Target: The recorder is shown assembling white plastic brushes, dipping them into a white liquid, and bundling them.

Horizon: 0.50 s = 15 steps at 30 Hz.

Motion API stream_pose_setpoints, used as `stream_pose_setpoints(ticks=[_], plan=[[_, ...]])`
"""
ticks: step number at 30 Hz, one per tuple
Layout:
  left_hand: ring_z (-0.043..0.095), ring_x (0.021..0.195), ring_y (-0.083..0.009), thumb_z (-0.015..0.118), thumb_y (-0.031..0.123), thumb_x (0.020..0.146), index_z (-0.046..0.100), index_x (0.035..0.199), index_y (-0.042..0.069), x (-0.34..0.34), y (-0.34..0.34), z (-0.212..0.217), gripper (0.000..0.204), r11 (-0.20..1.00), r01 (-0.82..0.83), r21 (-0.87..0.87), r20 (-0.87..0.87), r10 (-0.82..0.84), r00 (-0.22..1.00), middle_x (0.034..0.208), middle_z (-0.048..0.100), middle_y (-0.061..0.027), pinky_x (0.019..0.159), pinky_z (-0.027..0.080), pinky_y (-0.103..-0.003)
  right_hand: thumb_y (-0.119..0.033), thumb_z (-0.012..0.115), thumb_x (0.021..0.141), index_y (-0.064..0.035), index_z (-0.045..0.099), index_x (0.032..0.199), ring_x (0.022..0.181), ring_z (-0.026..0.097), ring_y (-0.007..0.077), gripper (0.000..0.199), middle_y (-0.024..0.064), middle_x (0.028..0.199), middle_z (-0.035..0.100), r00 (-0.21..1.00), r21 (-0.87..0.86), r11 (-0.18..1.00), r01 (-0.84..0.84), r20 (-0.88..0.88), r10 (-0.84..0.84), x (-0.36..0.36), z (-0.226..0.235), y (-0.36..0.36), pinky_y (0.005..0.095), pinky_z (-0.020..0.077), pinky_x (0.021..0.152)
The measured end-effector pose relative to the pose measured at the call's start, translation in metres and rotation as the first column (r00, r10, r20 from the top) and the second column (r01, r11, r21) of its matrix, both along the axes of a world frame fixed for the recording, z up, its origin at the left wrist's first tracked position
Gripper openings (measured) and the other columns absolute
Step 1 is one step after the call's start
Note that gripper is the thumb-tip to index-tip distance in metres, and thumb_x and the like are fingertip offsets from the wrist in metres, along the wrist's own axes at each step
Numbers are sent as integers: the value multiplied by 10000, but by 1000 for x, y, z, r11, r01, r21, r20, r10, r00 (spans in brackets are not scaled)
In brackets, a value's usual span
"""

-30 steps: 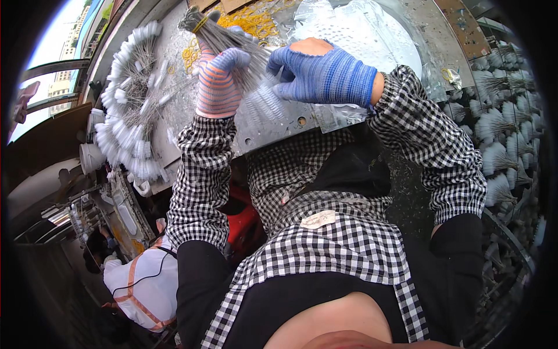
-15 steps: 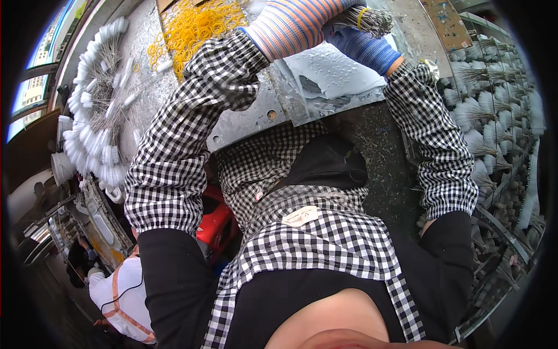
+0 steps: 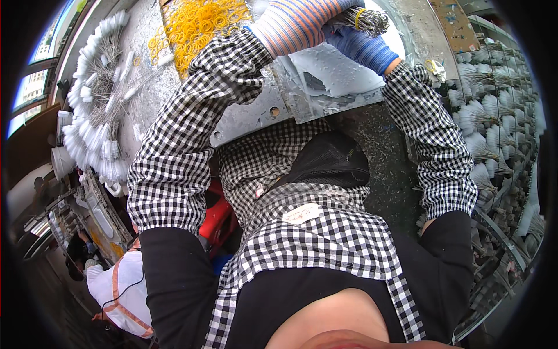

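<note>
My left hand (image 3: pixel 299 26), in an orange and blue striped knit glove, is closed round a bundle of thin wire brushes (image 3: pixel 372 23) near the top edge of the picture. A yellow rubber band circles the wire ends, which point right. Just under the bundle my right hand (image 3: pixel 361 49), in a blue knit glove, grips it from the other side; its fingertips are hidden behind the left hand and the wires. Loose yellow rubber bands (image 3: pixel 200 26) are heaped on the bench left of my hands. Beneath my hands lies a whitish, wet-looking sheet (image 3: pixel 343 75) on the metal bench top (image 3: pixel 247 113).
White-bristled wire brushes (image 3: pixel 96 139) lie fanned along the bench's left side. Bundled brushes (image 3: pixel 488 116) stack in rows at the right. Something red (image 3: pixel 218 218) stands beside my lap. Another person in a white top (image 3: pixel 125 285) is at lower left.
The bench and the right-hand brush stacks have shifted slightly in the picture. My hands have barely moved and keep their hold on the bundle.
</note>
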<state>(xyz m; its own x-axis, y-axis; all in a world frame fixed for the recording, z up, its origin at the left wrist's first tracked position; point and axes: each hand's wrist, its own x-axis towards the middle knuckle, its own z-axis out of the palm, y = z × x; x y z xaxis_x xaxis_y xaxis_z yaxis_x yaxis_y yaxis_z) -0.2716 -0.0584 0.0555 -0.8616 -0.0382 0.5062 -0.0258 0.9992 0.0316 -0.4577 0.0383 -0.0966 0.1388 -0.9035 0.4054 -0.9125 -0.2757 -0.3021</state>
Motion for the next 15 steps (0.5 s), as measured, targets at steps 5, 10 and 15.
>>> stream_pose_setpoints(ticks=[5,10,15], plan=[[639,1019,-270,835,306,708,702,1113,219,-1,-3,2,435,999,-2,41,30,1,1000,1022,665,-22,879,465,-442,-251,677,974,-121,718,1065,871,687,270,164,96,985,715,999,16,1000,5,32,-6,4,19,0,395,571,781],[629,1040,-289,833,308,694,706,1115,214,-4,-9,2,450,998,-14,53,32,13,999,1047,662,-40,896,461,-449,-262,690,956,-133,671,1149,959,674,284,233,98,1051,696,999,-67,997,33,19,-31,17,43,0,404,557,831],[644,1047,-338,811,119,765,596,1241,60,0,-14,-9,526,995,6,97,-37,-2,999,1099,667,-109,929,508,-439,-225,725,900,-110,682,1100,994,664,300,235,139,1003,681,997,-20,999,40,74,-39,25,49,2,427,536,865]])
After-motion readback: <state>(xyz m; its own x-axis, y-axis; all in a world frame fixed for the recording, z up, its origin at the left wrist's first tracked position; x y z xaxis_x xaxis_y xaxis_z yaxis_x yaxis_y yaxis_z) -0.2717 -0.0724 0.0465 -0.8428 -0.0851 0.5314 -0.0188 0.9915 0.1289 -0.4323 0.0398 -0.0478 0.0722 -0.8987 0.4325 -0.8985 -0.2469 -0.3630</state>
